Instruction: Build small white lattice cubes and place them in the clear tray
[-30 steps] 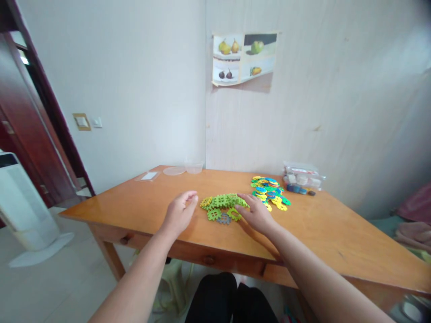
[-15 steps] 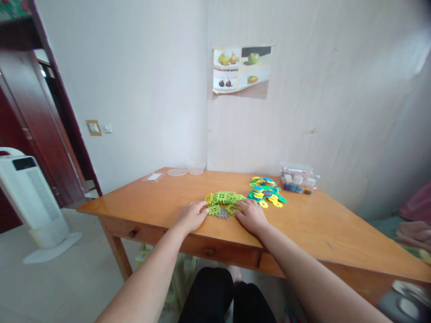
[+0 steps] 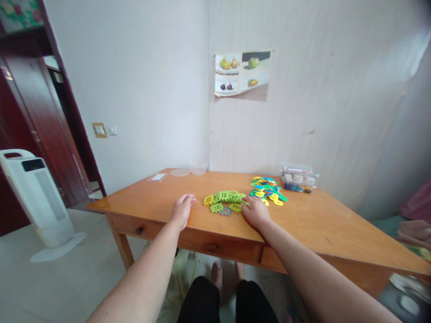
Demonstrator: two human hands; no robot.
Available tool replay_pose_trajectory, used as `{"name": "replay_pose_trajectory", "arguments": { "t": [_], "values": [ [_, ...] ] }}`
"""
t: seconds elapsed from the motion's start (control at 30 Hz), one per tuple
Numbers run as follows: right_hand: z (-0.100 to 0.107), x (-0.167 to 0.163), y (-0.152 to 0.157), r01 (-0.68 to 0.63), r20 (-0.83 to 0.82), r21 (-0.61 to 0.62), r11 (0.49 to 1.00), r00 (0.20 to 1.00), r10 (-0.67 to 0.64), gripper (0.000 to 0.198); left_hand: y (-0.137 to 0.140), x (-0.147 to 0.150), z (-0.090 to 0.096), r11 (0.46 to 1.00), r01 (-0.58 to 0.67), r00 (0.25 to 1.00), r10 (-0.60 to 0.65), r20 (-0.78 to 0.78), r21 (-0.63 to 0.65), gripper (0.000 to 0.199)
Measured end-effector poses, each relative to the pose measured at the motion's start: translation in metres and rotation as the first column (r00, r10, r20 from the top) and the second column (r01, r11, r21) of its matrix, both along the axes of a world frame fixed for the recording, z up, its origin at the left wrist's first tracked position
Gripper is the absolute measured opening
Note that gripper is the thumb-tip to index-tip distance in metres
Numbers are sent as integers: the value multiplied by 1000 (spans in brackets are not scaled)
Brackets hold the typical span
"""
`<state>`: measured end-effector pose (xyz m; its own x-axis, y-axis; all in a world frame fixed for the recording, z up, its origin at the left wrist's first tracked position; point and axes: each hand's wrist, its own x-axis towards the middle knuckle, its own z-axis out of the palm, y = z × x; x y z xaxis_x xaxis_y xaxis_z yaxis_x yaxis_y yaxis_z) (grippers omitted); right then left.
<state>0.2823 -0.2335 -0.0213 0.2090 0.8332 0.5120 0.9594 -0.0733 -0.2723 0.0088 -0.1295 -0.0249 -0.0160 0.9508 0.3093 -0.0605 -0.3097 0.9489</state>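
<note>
Green plastic building pieces (image 3: pixel 226 196) with toothed edges lie in a heap on the table in front of me. At the heap's near side are a grey piece (image 3: pixel 225 211) and loose green ones, and a yellow piece (image 3: pixel 208 200) forms its left end. My left hand (image 3: pixel 182 211) is held to the left of the heap, apart from it, fingers curled together; nothing shows in them. My right hand (image 3: pixel 256 212) rests at the heap's right edge, fingers stretched over the table and touching a green piece (image 3: pixel 245 202); its fingertips are partly hidden.
Behind my right hand lies a pile of blue, yellow and green discs (image 3: pixel 267 190). A clear box of small jars (image 3: pixel 299 178) stands at the back right. Against the wall are a clear tub (image 3: pixel 198 169), a lid (image 3: pixel 180 172) and a flat packet (image 3: pixel 157 177). The wooden table (image 3: pixel 303 229) has drawers in front.
My left hand has moved left, away from the heap, and its fingers have curled in. My right hand has shifted slightly right, showing more of the near green pieces.
</note>
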Motion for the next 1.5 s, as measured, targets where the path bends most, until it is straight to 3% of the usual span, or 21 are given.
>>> {"name": "replay_pose_trajectory", "arguments": {
  "t": [0.57, 0.87, 1.03, 1.27, 1.5],
  "values": [
    [-4, -1, -2, -83, -11, 106, 991, 996, 85, 30, -3, 6, -5, 999, 30, 998, -30, -54, 13, 50],
    [6, 10, 20, -152, -58, 203, 967, 984, 167, 28, -5, 9, 5, 994, 60, 993, -68, -94, -91, 45],
    [16, 16, 43, -231, 54, 304, 924, 973, 225, 26, 22, 11, 19, 992, 40, 989, -55, -134, -117, 41],
    [6, 19, 52, -283, 38, 350, 893, 957, 288, 25, 83, 17, 34, 998, -49, 964, 37, -263, -38, 34],
    [9, 21, 50, -304, -89, 260, 917, 938, 336, 28, 104, 43, 35, 986, 128, 920, -158, -358, -107, 32]
  ]
}}
